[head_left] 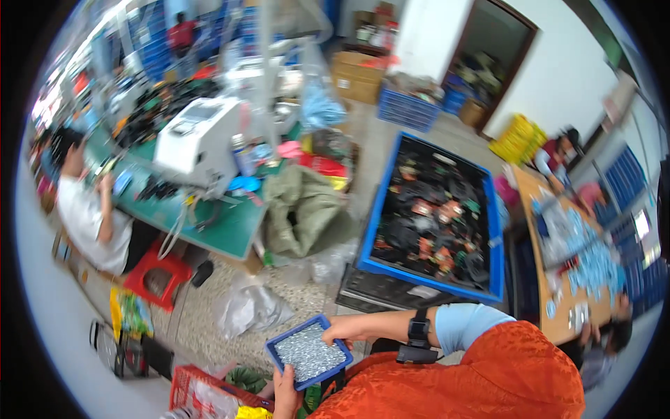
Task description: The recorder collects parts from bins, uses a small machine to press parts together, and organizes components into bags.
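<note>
A small blue plastic tray (312,385) full of small silvery metal pieces (307,355) is held low in front of me. My left hand (285,392) grips its near left side, with the thumb over the rim. My right hand (342,329) is closed on the far right rim, and some of its fingers reach inside against the metal pieces. A dark band with a small device (419,332) sits on my right wrist. What the fingers do under the tray is hidden.
Ahead stands a large blue-rimmed bin (363,260) of dark and coppery parts. At left, a person (98,216) sits at a green table (230,234) with a white machine (199,143). A red basket (188,391) and plastic bag (251,307) lie low. People work at a wooden table (527,185).
</note>
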The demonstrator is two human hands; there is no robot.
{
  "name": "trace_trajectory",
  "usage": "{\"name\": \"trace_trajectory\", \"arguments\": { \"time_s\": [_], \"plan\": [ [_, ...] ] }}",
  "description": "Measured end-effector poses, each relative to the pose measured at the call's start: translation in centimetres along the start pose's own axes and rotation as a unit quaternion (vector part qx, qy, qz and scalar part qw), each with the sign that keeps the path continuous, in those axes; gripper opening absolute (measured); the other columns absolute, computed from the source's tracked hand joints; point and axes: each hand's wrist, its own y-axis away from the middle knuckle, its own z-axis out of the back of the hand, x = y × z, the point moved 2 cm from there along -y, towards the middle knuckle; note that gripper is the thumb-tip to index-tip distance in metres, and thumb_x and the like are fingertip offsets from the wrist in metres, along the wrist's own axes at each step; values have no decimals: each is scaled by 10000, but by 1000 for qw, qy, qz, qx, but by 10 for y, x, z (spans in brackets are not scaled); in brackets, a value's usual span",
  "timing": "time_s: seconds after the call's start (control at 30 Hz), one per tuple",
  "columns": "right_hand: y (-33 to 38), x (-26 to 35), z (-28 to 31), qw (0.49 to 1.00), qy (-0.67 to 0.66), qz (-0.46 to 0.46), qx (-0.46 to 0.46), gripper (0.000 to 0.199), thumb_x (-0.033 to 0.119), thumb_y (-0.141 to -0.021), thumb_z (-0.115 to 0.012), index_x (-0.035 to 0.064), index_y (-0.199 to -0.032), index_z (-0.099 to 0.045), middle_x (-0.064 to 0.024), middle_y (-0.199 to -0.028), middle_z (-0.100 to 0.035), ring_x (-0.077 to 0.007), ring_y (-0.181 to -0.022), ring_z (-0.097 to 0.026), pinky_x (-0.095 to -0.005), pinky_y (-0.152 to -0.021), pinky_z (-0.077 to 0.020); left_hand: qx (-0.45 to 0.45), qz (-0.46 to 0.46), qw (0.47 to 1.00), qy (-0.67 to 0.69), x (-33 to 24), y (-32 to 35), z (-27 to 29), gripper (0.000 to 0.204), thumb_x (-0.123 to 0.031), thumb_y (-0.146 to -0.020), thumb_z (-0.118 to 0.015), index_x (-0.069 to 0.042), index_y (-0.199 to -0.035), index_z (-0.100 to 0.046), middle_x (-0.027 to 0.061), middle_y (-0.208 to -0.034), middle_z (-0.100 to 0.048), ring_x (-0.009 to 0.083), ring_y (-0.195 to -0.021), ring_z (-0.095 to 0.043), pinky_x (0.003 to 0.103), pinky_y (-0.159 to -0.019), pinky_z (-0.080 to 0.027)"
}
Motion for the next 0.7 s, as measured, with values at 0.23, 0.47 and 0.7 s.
{"name": "trace_trajectory", "arguments": {
  "time_s": [0.23,0.47,0.7],
  "plan": [
    [101,-10,64,994,21,95,-39,429,320,-778,-639,-20,-1029,-568,-92,-668,-596,-130,-464,-550,-268,-358,-432,63,0,996,-64,1,-16,-104,566,-381,-925,-550,1,-1312,-393,137,-1249,-523,265,-1130,-535,429,-964,-427],
    [275,-42,220,936,19,258,-240,636,380,-885,-618,-38,-1318,-411,-139,-1001,-644,-163,-665,-637,-282,-499,-523,70,30,993,-90,61,-35,-200,621,-474,-910,-542,-38,-1329,-401,80,-1238,-534,253,-1072,-551,418,-845,-467],
    [476,-204,325,708,-211,288,-609,334,275,-886,-617,40,-1116,-557,-72,-861,-643,-111,-589,-593,-250,-499,-480,-31,14,995,-96,91,-47,-284,508,-475,-945,-474,-49,-1220,-480,92,-959,-640,235,-707,-616,354,-623,-492]
  ]
}}
